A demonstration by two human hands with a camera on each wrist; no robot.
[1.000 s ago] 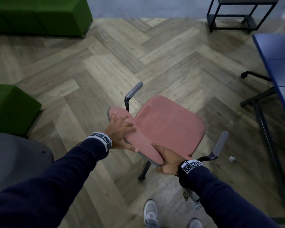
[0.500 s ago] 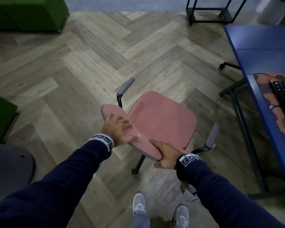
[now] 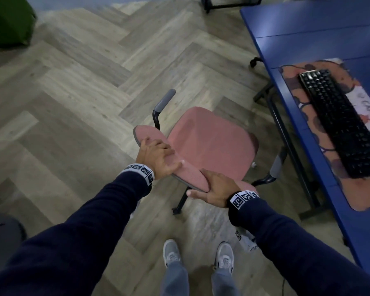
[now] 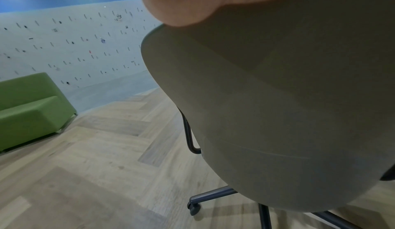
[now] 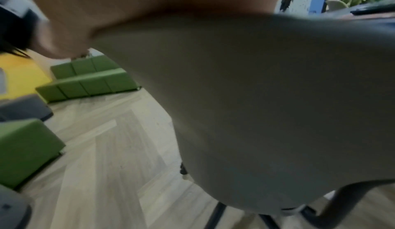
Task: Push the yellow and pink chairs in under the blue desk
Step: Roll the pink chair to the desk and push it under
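Both hands are gripping the pink chair's (image 3: 209, 144) backrest top, left hand (image 3: 156, 159) with fingers curled over the rim, right hand (image 3: 214, 189) clamping its near end, probably to steer it; the chair is standing just beside the blue desk (image 3: 320, 39), not yet under.

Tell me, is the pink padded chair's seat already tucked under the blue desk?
No, the pink padded chair stands on open floor beside the blue desk.
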